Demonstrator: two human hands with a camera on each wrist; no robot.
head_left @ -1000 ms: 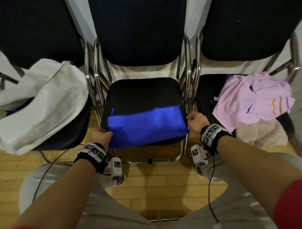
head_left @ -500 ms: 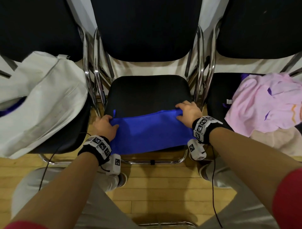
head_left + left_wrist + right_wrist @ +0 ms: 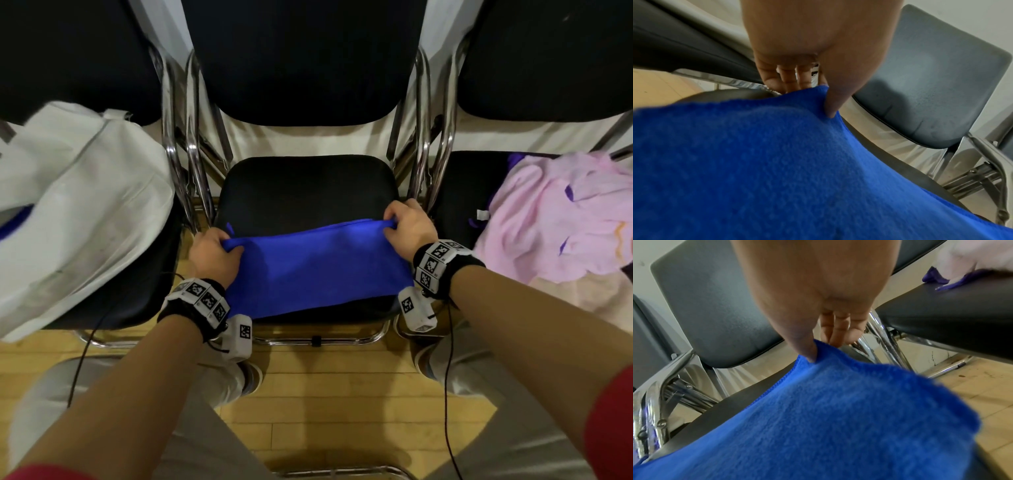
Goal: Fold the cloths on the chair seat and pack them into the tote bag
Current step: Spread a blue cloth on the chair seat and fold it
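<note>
Blue cloth (image 3: 315,267): lay on the front half of the middle chair seat (image 3: 301,188), long axis running left to right, far edge lifted off the seat and pulled fairly taut between both hands, near edge at the seat's front rim
Left hand (image 3: 212,255): pinched the cloth's far left corner, thumb (image 3: 833,104) on top and fingers (image 3: 789,81) curled beneath
Right hand (image 3: 409,229): pinched the far right corner the same way, thumb (image 3: 807,352) pressed on the fabric, fingers (image 3: 838,331) tucked behind
Tote bag (image 3: 82,205): off-white, slumped on the left chair seat, well apart from the blue cloth, a strip of blue showing at its left edge
Pink cloth (image 3: 555,219): crumpled on the right chair seat, with purple and orange marks, lying over a cream cloth (image 3: 582,291)
Purple cloth (image 3: 935,277): a small bit poking from under the pink one
Floor (image 3: 325,394): pale wood boards under the chrome chair legs
</note>
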